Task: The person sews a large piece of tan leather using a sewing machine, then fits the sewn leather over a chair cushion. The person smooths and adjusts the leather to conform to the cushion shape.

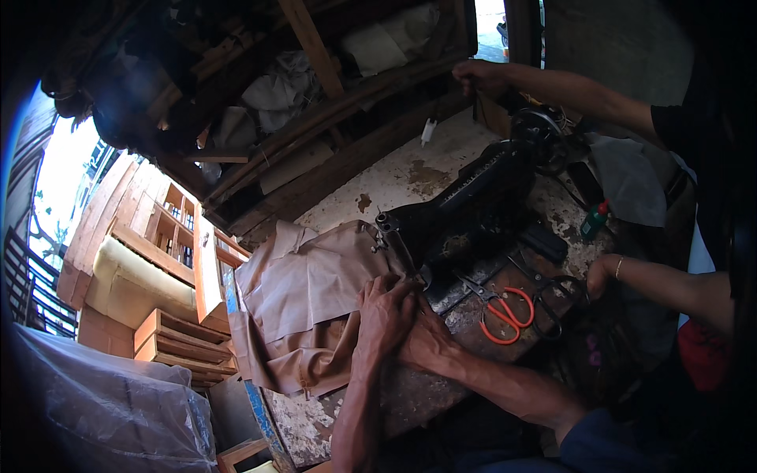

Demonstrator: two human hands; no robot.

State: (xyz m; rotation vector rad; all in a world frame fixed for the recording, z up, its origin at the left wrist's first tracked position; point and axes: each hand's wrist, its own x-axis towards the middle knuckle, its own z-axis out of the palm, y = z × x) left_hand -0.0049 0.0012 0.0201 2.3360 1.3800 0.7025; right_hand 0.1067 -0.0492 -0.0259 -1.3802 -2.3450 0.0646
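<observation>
A piece of brown fabric (303, 292) lies folded and creased at the left end of a black sewing machine (465, 213). Fingers bent, my left hand (385, 315) grips the fabric's right edge, close below the machine's needle end. My right hand (416, 331) is right against it, partly behind the left; its fingers are hidden. Orange-handled scissors (505, 314) rest on the table right of my hands, beside a black-handled pair of scissors (540, 296).
At the right, another person's hand (479, 76) is raised by the handwheel; their other hand (603, 276) is near the black scissors. A small white object (428, 132) is behind the machine. A green bottle (594, 221) stands on the worn table (296, 430). Wooden shelving (315, 169) rises behind.
</observation>
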